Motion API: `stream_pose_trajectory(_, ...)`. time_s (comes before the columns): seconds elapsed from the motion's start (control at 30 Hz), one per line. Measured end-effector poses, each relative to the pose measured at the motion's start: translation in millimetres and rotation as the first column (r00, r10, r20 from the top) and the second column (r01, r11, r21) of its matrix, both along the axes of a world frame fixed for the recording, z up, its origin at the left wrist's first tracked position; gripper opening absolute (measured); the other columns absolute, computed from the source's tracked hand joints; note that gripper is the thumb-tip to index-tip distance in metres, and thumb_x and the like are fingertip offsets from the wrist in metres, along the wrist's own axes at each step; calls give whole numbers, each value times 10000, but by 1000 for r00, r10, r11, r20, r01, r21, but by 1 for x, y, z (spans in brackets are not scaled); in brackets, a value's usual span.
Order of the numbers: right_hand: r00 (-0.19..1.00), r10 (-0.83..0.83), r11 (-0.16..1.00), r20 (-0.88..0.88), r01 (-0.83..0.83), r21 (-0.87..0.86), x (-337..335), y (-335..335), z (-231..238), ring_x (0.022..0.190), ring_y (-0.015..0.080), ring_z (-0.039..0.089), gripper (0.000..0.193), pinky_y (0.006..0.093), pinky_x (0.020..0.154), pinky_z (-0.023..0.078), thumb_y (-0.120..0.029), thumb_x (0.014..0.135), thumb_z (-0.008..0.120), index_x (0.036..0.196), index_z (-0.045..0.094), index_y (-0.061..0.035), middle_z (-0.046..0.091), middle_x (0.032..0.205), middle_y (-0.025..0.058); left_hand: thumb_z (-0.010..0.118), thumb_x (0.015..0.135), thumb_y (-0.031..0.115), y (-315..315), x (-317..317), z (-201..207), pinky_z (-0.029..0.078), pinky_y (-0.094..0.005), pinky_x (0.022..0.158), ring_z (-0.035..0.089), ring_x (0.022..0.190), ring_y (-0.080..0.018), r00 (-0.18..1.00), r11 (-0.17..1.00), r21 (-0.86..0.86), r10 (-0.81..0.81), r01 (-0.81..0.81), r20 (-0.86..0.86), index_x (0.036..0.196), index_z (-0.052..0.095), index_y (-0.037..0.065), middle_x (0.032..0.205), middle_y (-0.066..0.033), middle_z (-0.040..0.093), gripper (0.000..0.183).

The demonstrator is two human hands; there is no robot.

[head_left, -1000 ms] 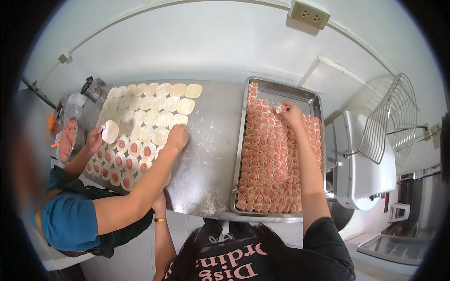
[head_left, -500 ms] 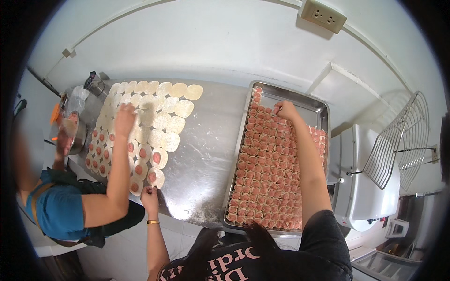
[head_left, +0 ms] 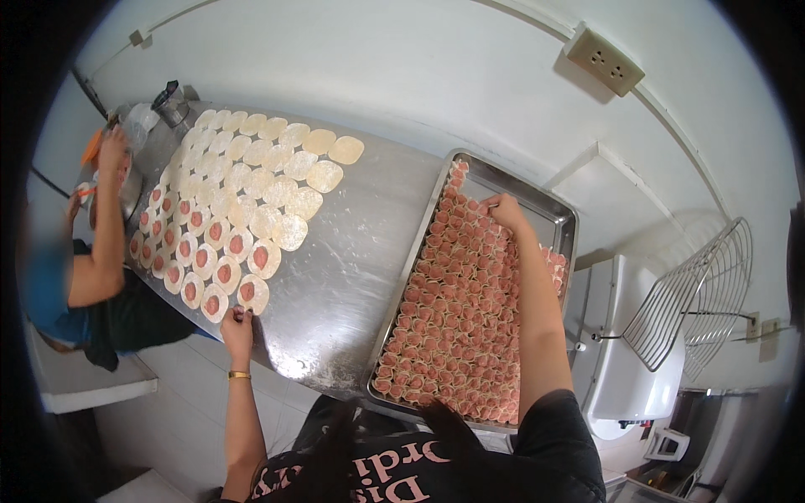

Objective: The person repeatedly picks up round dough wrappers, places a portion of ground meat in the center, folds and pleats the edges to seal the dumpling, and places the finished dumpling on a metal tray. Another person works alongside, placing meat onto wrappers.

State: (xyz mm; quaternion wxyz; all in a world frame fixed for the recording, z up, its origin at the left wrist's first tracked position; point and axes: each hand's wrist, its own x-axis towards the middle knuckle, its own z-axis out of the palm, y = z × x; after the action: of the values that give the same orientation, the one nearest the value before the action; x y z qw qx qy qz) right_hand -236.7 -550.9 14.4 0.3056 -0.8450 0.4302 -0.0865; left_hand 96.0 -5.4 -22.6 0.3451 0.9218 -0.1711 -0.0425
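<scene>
My right hand (head_left: 503, 211) is over the metal tray (head_left: 573, 230), fingers pinched together at the far edge of the packed rows of open-topped meat dumplings (head_left: 457, 302). Whatever lies between those fingertips is mostly hidden; they touch the end of the dumpling row. At the table's near edge, my left hand (head_left: 238, 331) has its fingers drawn together beside a round dough wrapper (head_left: 262, 303) topped with pink meat filling (head_left: 247, 291). Its fingertips meet the wrapper's rim, and I cannot make out what they grip. More wrappers lie in rows, the nearer ones topped with filling, the farther ones plain (head_left: 324, 176).
At the left, a co-worker's hand (head_left: 111, 151) reaches over a metal bowl (head_left: 132, 193) of pink filling. A steel table (head_left: 335, 277) carries the wrappers and tray. Beyond the tray stand a white appliance (head_left: 629, 352) and a wire rack (head_left: 700, 293).
The view has shifted and turned slightly. The co-worker's arm has gone from over the wrappers back to the bowl, uncovering filled wrappers. Both my hands keep roughly their places by wrapper and tray.
</scene>
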Motion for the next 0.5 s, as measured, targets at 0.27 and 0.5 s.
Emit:
stream_pose_trajectory(0.27,999,-21,1000,-44,21,-15,1,-1,-2,661,232,646,376,330,662,495,-23,662,527,981,720,-73,677,746,169,679,768,86,-1,-4,2,470,-339,619,610,630,-246,1000,1000,-12,22,-22,-9,836,608,-20,698,-125,624,145)
stream_pose_trajectory(0.5,998,-6,999,-68,3,-42,2,-2,-1,696,258,659,375,338,682,498,-40,682,532,1013,707,-68,683,787,179,667,777,95,6,-6,-5,459,-298,605,577,609,-170,998,986,-156,53,-58,-36,825,592,-10,680,-82,604,137)
